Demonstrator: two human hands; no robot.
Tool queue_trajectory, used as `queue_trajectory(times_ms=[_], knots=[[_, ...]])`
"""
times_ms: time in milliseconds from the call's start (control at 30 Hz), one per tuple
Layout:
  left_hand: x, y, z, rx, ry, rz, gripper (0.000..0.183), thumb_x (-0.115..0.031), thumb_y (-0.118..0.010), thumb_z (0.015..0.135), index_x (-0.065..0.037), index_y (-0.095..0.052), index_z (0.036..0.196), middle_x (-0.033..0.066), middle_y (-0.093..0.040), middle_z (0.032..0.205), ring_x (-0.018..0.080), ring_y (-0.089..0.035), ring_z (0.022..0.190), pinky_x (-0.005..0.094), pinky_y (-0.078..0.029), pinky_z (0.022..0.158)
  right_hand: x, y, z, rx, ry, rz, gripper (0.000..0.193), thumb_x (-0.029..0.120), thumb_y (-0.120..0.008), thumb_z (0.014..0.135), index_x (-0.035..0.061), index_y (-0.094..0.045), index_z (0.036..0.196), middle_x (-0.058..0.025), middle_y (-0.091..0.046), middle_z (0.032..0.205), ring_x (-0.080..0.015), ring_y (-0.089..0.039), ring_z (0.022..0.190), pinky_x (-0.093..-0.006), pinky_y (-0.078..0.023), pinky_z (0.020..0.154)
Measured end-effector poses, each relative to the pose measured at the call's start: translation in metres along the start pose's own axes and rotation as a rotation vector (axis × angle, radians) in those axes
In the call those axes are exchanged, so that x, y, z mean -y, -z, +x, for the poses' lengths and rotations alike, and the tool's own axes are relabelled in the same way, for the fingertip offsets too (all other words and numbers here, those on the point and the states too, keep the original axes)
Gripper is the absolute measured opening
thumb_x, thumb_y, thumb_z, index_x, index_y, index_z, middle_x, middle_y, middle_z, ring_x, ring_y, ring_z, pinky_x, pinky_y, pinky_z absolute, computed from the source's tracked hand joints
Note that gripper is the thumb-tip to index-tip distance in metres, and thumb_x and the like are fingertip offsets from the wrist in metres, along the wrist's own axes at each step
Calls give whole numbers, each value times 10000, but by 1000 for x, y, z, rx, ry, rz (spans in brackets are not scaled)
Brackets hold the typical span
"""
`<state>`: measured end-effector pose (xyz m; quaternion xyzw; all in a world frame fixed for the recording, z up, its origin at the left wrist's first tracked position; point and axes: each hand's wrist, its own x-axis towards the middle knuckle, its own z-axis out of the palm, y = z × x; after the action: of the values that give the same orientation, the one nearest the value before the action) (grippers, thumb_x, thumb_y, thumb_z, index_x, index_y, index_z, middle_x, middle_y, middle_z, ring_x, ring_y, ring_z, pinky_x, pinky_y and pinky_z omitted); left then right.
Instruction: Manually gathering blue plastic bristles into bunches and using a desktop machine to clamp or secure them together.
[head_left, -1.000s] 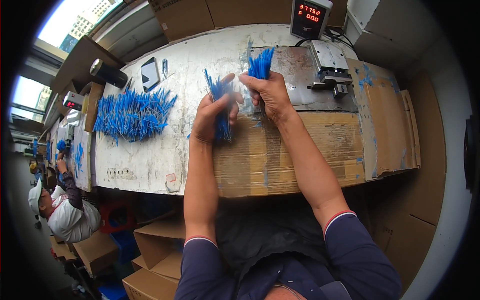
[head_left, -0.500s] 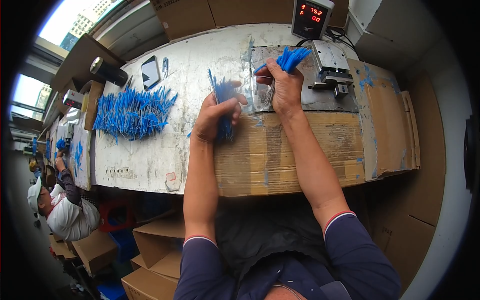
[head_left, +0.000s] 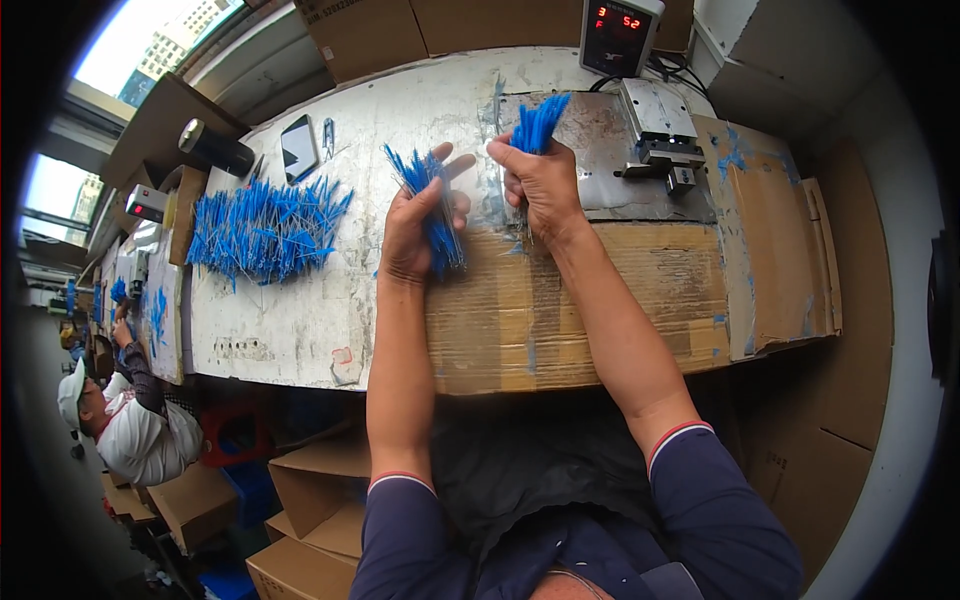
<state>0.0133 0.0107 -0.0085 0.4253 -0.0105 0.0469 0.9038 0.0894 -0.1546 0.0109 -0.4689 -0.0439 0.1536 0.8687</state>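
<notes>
My left hand holds a loose bundle of thin wire sticks with blue ends, thumb across it and two fingers stretched out beyond. Both the upper and lower ends of that bundle show blue. To its right, my right hand is closed round another bundle of the blue-ended wire sticks. Blue tips fan out above that fist, while thin wire ends show faintly below it. The two hands are apart, over the bench. A wide pile of the same sticks lies to the left.
A metal fixture sits on a metal plate at the right, with a red digital display behind it. Cardboard covers the near bench. A phone and black cylinder lie far left. Another person works beyond the left end.
My right hand has moved left and slightly nearer with its bundle, turning it more upright. My left hand has shifted slightly left, still holding its bundle. Digits on the display have changed.
</notes>
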Motion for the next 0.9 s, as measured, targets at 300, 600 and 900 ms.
queue_trajectory(times_ms=[300, 600, 900], knots=[[0, 5, -3, 67, 33, -18, 569, -223, -567, 1039, 26, -376, 1514, 207, -582, 1361, 190, -619, 745, 263, -514, 570, 4, -18, -17, 313, -27, -197, 63, -66, -671, 875, -87, -656, 933, -180, -681, 1103, -216, -705, 643, -386, -646, 510], [6, 2, -5, 29, 62, 92, 489, -278, -478, 1090, -13, -407, 1495, 92, -650, 1096, 180, -622, 766, 274, -542, 568, -16, -15, -10, 338, -55, -103, 184, -62, -708, 876, -79, -679, 1057, -108, -691, 928, -159, -652, 606, -312, -604, 440], [2, 0, -1, 49, 6, 301, 659, -133, -693, 929, 29, -391, 1492, 107, -664, 1058, 146, -628, 732, 263, -549, 615, -16, -8, -8, 180, -122, -162, 174, 86, -758, 847, -15, -700, 977, -58, -689, 734, -95, -606, 491, -224, -441, 381]])
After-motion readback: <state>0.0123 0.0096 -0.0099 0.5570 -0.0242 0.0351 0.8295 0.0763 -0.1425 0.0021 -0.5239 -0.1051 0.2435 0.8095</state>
